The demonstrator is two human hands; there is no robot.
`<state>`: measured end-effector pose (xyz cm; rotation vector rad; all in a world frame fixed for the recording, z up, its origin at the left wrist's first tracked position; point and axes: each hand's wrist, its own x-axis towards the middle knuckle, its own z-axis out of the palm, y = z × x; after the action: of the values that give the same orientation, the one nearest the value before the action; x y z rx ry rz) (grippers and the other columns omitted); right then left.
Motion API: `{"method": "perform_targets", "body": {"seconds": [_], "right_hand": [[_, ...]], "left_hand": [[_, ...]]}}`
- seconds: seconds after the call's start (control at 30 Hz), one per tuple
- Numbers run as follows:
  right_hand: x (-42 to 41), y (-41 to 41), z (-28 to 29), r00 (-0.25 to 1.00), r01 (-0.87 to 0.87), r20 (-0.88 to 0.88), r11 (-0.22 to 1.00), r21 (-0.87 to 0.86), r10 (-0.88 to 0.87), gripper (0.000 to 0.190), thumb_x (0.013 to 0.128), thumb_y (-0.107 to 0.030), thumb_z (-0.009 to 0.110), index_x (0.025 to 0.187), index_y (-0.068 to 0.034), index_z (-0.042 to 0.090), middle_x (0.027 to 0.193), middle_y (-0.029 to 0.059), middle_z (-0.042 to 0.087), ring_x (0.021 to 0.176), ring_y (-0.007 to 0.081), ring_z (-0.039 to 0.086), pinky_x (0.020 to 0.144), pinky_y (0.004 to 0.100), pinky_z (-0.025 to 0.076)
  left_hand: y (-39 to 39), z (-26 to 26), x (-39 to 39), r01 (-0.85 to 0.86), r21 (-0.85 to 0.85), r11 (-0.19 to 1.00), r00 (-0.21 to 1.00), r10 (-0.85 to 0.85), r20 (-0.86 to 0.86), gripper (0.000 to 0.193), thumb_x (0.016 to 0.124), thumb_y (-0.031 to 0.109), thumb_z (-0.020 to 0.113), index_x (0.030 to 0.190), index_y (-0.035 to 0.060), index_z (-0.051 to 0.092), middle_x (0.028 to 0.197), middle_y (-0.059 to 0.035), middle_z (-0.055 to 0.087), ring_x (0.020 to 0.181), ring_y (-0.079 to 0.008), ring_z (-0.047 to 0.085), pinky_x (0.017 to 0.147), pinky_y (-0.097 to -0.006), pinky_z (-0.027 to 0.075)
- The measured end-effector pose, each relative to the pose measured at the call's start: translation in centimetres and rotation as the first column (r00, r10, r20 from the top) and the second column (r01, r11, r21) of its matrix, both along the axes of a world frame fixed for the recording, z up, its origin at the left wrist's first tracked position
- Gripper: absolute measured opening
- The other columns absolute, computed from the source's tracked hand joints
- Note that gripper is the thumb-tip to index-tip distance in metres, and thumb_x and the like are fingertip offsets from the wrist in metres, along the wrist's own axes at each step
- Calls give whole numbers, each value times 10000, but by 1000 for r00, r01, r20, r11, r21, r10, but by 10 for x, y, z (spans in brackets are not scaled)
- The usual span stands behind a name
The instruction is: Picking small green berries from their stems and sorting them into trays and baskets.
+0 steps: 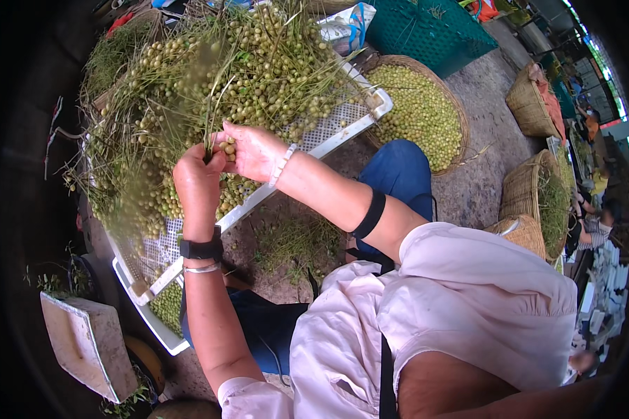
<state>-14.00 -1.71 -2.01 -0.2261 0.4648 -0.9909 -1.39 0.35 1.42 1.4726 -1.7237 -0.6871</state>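
Note:
My left hand (199,165), with a black band on the wrist, grips a bundle of thin stems (209,118) that points up and away from me. Close against it, my right hand (251,152) is cupped around a few small round yellowish fruits (228,151); its fingertips are partly hidden behind the left hand. Both hands are over a white plastic mesh tray (327,123). Heaped on that tray are stemmed clusters of round yellow-green fruits (272,78), with loose twigs among them.
A round wicker basket (464,123) of loose fruits stands right of the tray, near a green woven basket (430,31). Under the tray is a white crate (152,330) with green fruits. Cut stems (299,246) litter the floor. A foam box (84,345) sits lower left; people are farther right.

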Motion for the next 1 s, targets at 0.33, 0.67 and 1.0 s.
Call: {"method": "perform_targets", "body": {"seconds": [0.33, 0.67, 1.0], "right_hand": [[-12, -7, 3, 995, -95, -40, 990, -100, 91, 106, 826, -102, 551, 859, -4, 528, 742, 37, 522, 585, 70, 463, 395, 147, 325], [-32, 7, -13, 954, 12, -296, 992, -129, -50, 247, 823, -314, 563, 872, -72, 558, 802, 39, 562, 674, 115, 580, 438, 188, 388], [0, 15, -4, 840, 28, -460, 868, -496, -290, 174, 806, -159, 625, 930, -50, 570, 609, -30, 476, 414, 10, 351, 342, 156, 232]], "left_hand": [[-7, 8, 17, 196, 230, 953, 759, 1, -651, 159, 771, 150, 621, 836, 14, 569, 621, -3, 525, 501, -68, 435, 458, -189, 337], [-16, 11, 37, 264, 217, 940, 433, 85, -897, 165, 752, 90, 631, 856, 8, 532, 698, -26, 517, 519, -83, 430, 458, -185, 338], [-17, 1, 31, 171, 319, 932, 534, 184, -825, 178, 749, 104, 641, 852, 3, 537, 698, -37, 531, 516, -84, 440, 453, -184, 339]]}}
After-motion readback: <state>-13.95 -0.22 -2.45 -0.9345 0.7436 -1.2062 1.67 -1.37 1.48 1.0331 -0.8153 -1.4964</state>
